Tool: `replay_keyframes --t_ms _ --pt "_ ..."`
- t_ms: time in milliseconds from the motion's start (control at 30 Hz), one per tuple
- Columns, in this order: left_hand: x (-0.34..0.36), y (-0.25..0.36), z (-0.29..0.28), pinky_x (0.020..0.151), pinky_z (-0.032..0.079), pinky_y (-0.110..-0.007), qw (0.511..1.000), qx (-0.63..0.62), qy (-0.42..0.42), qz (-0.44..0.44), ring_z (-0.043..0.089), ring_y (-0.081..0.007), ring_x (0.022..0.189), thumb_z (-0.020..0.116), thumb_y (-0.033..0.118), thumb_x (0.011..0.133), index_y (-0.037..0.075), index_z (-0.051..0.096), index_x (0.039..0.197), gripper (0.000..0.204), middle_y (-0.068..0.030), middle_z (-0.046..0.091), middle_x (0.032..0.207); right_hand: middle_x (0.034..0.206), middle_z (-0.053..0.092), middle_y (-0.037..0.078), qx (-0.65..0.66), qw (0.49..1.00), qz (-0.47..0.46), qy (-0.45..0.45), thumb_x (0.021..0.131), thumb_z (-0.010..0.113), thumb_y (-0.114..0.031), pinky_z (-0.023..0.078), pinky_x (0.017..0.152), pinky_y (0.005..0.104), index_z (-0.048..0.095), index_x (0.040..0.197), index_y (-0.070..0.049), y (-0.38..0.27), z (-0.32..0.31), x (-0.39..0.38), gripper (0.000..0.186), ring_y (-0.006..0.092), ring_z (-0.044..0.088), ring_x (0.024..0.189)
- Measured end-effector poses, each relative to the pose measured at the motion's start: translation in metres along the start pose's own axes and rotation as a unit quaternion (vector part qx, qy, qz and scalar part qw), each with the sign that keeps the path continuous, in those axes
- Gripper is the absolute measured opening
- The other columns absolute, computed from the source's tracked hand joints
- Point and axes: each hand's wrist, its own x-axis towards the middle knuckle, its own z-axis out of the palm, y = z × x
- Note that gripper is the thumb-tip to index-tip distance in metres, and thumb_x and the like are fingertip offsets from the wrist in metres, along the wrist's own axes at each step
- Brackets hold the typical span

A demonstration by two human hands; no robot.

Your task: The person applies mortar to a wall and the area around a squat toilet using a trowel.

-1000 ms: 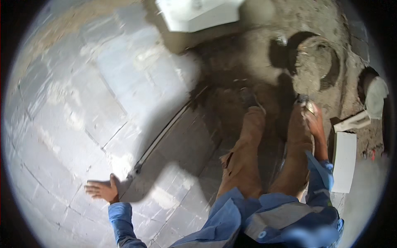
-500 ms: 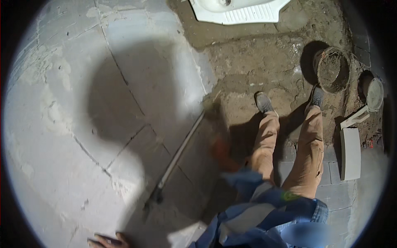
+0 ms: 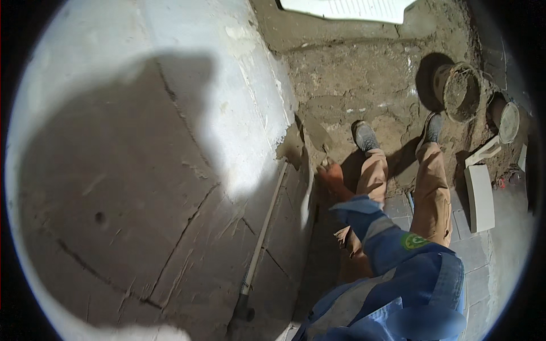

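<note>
My right hand (image 3: 331, 175), in a blue sleeve, reaches across my legs toward the base of the tiled wall (image 3: 114, 148) on the left. Its fingers close on the handle of a trowel (image 3: 315, 133), whose grey, mortar-smeared blade lies near the wall’s corner by a patch of wet mortar (image 3: 293, 142). A white pipe (image 3: 264, 227) runs along the wall close by. My left hand is out of the picture. My shoes (image 3: 365, 135) stand on rough mortar ground.
At the top sits a white squat toilet pan (image 3: 347, 8) set in mortar (image 3: 364, 74). On the right are a mortar-crusted bucket (image 3: 459, 94), a smaller container (image 3: 508, 122), a plastic float (image 3: 483, 152), a pale rectangular piece (image 3: 480, 199) and grey floor tiles (image 3: 475, 273).
My right hand has swung from beside my right leg over to the wall’s base at left. My left hand, earlier spread against the tiles, has left the picture. The view has shifted.
</note>
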Motion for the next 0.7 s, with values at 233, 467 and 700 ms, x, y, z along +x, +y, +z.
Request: replay_keyframes --t_ms 233,467,700 --pt "0.009 0.002 0.039 0.104 0.025 -0.065 0.999 -0.015 0.012 0.042 0.031 -0.0487 0.134 0.053 0.063 0.088 0.003 0.051 0.129 0.072 -0.0335 0.034 0.143 0.091 0.066 0.023 -0.040 0.992 0.009 -0.118 0.078 0.064 -0.031 0.051 0.078 0.0473 0.061 0.110 -0.003 -0.041 0.046 -0.022 0.043 0.0415 0.064 0.086" --pt "0.001 -0.003 0.025 0.104 0.025 -0.065 0.999 -0.029 0.023 0.012 0.031 -0.0488 0.134 0.053 0.063 0.088 0.003 0.051 0.128 0.072 -0.0334 0.034 0.143 0.095 0.064 0.024 0.012 0.992 0.116 -0.049 0.076 0.067 -0.030 0.048 0.076 0.0474 0.061 0.114 -0.004 -0.105 0.009 -0.122 0.047 0.0411 0.062 0.090" --pt "0.008 -0.006 0.007 0.104 0.025 -0.065 0.997 -0.047 0.060 -0.003 0.031 -0.0489 0.134 0.053 0.063 0.087 0.003 0.052 0.128 0.072 -0.0333 0.034 0.143 0.091 0.064 0.018 0.235 0.915 0.109 -0.310 0.080 0.071 -0.028 0.050 0.074 0.0428 0.060 0.109 -0.001 -0.131 -0.084 -0.158 0.041 0.0314 0.063 0.085"
